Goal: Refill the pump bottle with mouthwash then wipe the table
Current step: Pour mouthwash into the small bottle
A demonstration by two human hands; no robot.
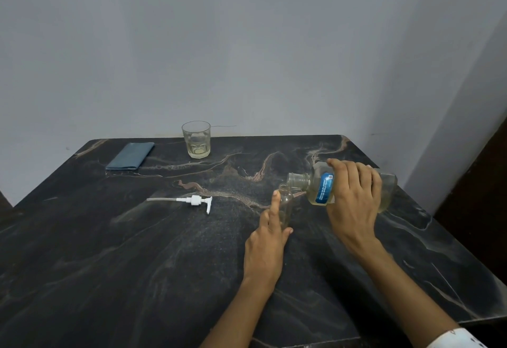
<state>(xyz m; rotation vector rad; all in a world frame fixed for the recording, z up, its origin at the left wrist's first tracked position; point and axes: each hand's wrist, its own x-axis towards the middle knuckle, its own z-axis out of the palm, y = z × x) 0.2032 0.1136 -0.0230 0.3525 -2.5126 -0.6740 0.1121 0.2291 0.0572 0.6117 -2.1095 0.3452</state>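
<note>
I am steadying the small clear pump bottle [285, 206] with my left hand [267, 249], and it is hard to make out: the glass-clear body nearly vanishes against the dark marble, and my fingers are covering its near side. It is standing upright on the table just in front of my left palm, its open neck uncapped. My forefinger is lying straight up along its side while my thumb is pressing the lower body, so I am pinching it lightly rather than wrapping it. I cannot tell how much liquid is inside.

Just to the right, my right hand [354, 197] is gripping the mouthwash bottle [321, 187], fingers curled over the top of it. I am holding it tilted almost flat, its wide mouth sitting right above the pump bottle's neck. Pale yellowish liquid is pooling along its lower side, and a blue label is facing me with print too small to read. My hand is hiding the bottle's middle.

Left of my left hand, well apart, the white pump head [196, 201] is lying on its side with its tube pointing away leftward. Beyond both hands, near the wall, a glass tumbler [196, 139] is standing with a little pale liquid in it, and farther left a folded blue-grey cloth [130, 155] is lying flat. The table [109, 265] is running past the bottom edge, cutting off my forearms.
</note>
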